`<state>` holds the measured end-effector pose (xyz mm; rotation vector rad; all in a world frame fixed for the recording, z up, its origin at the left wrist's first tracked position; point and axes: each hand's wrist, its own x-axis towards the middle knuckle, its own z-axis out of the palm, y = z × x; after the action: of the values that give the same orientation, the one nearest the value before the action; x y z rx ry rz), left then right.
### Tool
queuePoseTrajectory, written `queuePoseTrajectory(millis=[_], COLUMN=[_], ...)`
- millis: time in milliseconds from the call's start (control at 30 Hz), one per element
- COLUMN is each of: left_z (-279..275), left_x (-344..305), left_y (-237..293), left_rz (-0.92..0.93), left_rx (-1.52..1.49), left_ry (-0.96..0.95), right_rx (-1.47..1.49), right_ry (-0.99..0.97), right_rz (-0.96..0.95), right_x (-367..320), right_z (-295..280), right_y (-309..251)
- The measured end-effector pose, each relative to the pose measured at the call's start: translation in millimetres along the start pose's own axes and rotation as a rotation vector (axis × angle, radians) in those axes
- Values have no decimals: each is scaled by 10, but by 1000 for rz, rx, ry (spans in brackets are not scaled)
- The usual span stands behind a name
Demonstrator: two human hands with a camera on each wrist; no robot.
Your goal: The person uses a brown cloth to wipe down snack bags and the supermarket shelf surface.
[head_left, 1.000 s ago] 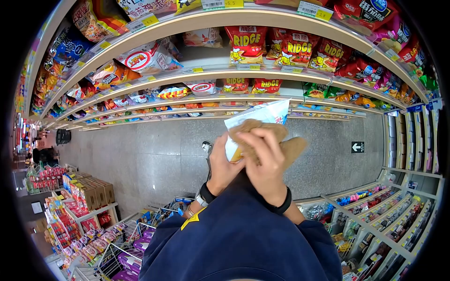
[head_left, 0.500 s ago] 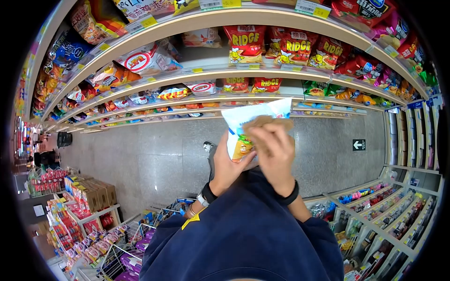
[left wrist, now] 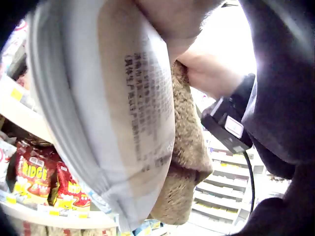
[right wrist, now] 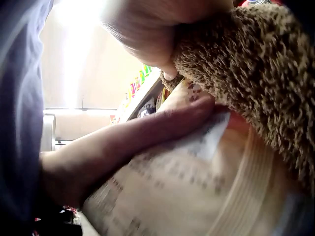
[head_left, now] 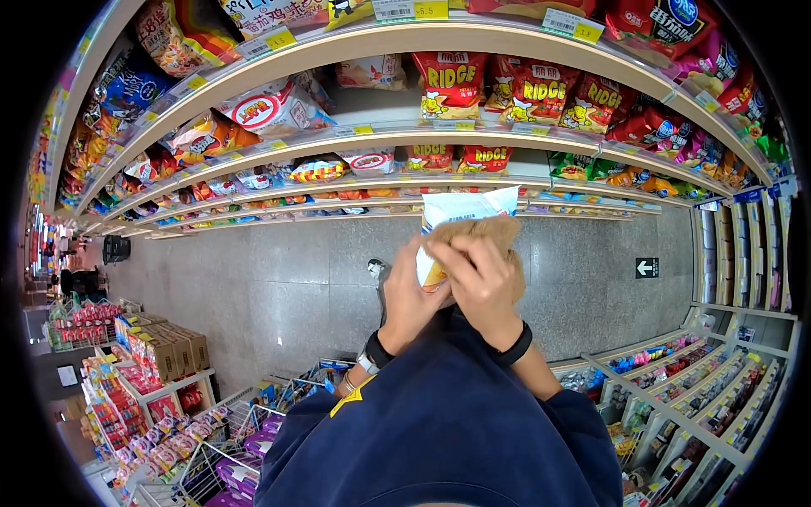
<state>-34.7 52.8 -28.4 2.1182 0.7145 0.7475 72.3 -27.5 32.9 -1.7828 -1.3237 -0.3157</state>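
Note:
In the head view the left hand (head_left: 409,291) grips the left side of a white and light-blue snack bag (head_left: 469,205), its thumb on the orange lower front. A brown fuzzy cloth (head_left: 486,231) is bunched in the right hand (head_left: 481,287), whose fingers pinch it against the bag's front. Part of the bag's front is hidden behind cloth and fingers. The left wrist view shows the bag's printed back (left wrist: 142,98) with the cloth (left wrist: 187,128) beside it. In the right wrist view the cloth's shaggy pile (right wrist: 256,69) lies over the bag (right wrist: 172,187).
Shelves of snack bags curve across the front, with red bags (head_left: 450,84) near the middle. Grey floor (head_left: 287,270) lies beyond the hands. Stacked cartons (head_left: 173,351) and a wire cart with purple packs (head_left: 236,476) are at lower left; low racks (head_left: 676,397) stand at lower right.
The cloth swung out to the right, then moved up over the bag's front, and now bunches lower at its right side. The bag has turned slightly, its top edge now more level.

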Motion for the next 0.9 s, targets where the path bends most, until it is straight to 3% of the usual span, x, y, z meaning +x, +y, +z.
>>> queuePoseTrajectory(millis=[100,267,367,467,633,800,900], left_z=[-1,-156,-154,-199,-259,-380,-388], left_x=[-7,108,55,22,71,101,113], left_y=[-129,-58,-179,-132,-234,-334,-295], left_rz=[-147,-147,-223,-305,-486,-539,-536], left_rx=[-273,-410,-582,-696,-934,-959,-1009], left_ry=[-27,-91,-149,-149,40,74,74], right_rx=[102,144,246,269,286,180,202], right_ry=[-57,-49,193,171,-52,-293,-316], right_rz=[-5,174,337,344,208,-15,-69], right_x=[-293,-395,-70,49,-315,-534,-506], right_z=[88,51,21,-27,5,-77,-87], right_y=[96,278,426,577,299,252,359])
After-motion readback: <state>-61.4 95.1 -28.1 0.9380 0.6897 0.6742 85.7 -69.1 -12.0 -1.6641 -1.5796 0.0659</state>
